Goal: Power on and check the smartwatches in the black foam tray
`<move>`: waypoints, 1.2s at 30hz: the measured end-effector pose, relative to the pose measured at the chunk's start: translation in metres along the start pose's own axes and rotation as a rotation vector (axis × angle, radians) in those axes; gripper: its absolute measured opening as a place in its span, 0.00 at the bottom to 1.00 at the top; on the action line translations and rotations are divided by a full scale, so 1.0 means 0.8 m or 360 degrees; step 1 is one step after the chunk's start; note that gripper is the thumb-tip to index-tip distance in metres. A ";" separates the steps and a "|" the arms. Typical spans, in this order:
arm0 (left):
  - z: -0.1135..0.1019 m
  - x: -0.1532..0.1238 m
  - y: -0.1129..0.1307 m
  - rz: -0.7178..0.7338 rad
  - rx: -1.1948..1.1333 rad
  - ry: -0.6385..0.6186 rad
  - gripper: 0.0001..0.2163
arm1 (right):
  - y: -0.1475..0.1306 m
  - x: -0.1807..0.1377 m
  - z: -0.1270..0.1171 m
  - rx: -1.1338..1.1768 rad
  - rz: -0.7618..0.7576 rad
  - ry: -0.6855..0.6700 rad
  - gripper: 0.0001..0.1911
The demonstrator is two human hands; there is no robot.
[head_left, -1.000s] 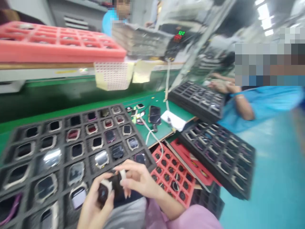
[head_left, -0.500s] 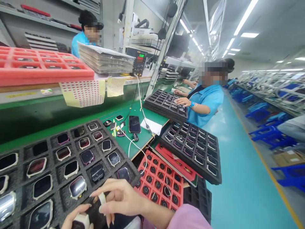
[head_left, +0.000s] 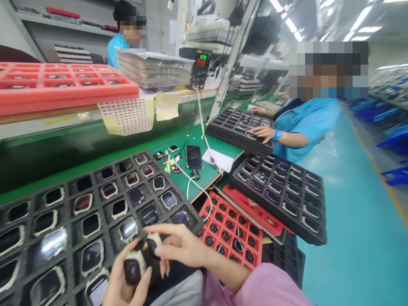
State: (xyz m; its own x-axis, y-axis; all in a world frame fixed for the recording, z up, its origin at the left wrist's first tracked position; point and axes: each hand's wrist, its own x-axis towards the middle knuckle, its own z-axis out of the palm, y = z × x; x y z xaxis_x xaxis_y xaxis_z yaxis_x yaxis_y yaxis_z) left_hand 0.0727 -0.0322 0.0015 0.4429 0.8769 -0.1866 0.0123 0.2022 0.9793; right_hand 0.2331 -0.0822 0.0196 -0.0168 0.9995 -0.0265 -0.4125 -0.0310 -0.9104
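Observation:
My left hand [head_left: 123, 282] is closed on a small dark watch body with a pale frame [head_left: 133, 267], held at the near edge of a black foam tray [head_left: 95, 199] whose cells hold several watch bodies. My right hand [head_left: 180, 246], in a pink sleeve, reaches across from the right; its thumb and fingers pinch the top of the same watch body. Pale finger cots cover the fingertips of both hands.
A red tray [head_left: 234, 231] with round cells lies low at the right, next to another black tray [head_left: 280, 193] of watch bodies. A phone [head_left: 194, 156] and cables lie on the green bench. A person in blue [head_left: 306, 123] works at a further black tray [head_left: 239, 127].
The view swung up half a second ago and has dropped back. Both hands remain together on the watch body, now in full view again.

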 end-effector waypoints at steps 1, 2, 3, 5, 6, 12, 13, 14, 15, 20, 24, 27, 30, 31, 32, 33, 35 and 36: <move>0.000 0.000 0.003 -0.0024 -0.0065 -0.0048 0.28 | -0.002 0.000 0.001 0.0011 -0.0003 0.0022 0.30; -0.002 0.001 0.008 -0.0040 -0.0128 -0.0099 0.29 | -0.003 0.001 0.001 0.0011 -0.0003 0.0055 0.29; -0.004 0.002 0.012 -0.0054 -0.0182 -0.0157 0.29 | -0.005 0.001 0.002 0.0005 -0.0004 0.0087 0.27; -0.009 0.005 0.020 -0.0081 -0.0259 -0.0278 0.27 | -0.008 0.002 0.002 -0.0036 -0.0009 0.0131 0.23; -0.011 0.007 0.023 -0.0091 -0.0287 -0.0323 0.25 | -0.009 0.003 0.001 -0.0064 -0.0014 0.0145 0.22; -0.015 0.012 0.035 -0.0084 -0.0394 -0.0390 0.21 | -0.007 0.011 -0.005 -0.0183 0.0017 0.0182 0.20; -0.015 0.012 0.036 -0.0083 -0.0392 -0.0398 0.21 | -0.006 0.012 -0.005 -0.0168 0.0022 0.0189 0.20; -0.015 0.012 0.037 -0.0083 -0.0383 -0.0402 0.21 | -0.005 0.013 -0.005 -0.0147 0.0028 0.0193 0.20; -0.014 0.012 0.037 -0.0084 -0.0372 -0.0404 0.21 | -0.005 0.013 -0.004 -0.0124 0.0034 0.0201 0.20; -0.015 0.010 0.039 -0.0092 -0.0339 -0.0425 0.20 | -0.004 0.011 0.000 -0.0054 0.0032 0.0256 0.18; -0.017 0.010 0.041 -0.0101 -0.0317 -0.0436 0.20 | -0.003 0.010 0.001 -0.0049 0.0027 0.0271 0.17; -0.015 0.011 0.040 -0.0083 -0.0329 -0.0442 0.20 | -0.003 0.012 0.000 -0.0072 0.0021 0.0266 0.18; -0.011 0.012 0.036 -0.0041 -0.0255 -0.0412 0.22 | -0.005 0.014 -0.002 -0.0127 0.0009 0.0196 0.21; -0.010 0.013 0.035 -0.0012 -0.0194 -0.0378 0.22 | -0.007 0.015 -0.002 -0.0146 0.0002 0.0170 0.22; -0.009 0.013 0.035 0.0015 -0.0122 -0.0340 0.22 | -0.008 0.015 -0.002 -0.0163 -0.0002 0.0147 0.22; -0.008 0.013 0.035 0.0042 -0.0050 -0.0310 0.20 | -0.009 0.014 -0.001 -0.0182 0.0001 0.0139 0.21; -0.007 0.012 0.036 0.0072 0.0066 -0.0309 0.15 | -0.010 0.013 0.002 -0.0230 0.0019 0.0183 0.19; -0.007 0.012 0.037 0.0076 0.0106 -0.0330 0.13 | -0.010 0.012 0.003 -0.0258 0.0030 0.0221 0.19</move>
State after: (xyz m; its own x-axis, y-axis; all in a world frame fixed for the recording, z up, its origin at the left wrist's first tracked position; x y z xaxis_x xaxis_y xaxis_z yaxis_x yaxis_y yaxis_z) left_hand 0.0721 -0.0151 0.0283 0.6189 0.7752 -0.1266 0.0429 0.1275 0.9909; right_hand 0.2339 -0.0724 0.0280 0.1074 0.9901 -0.0904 -0.2612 -0.0596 -0.9634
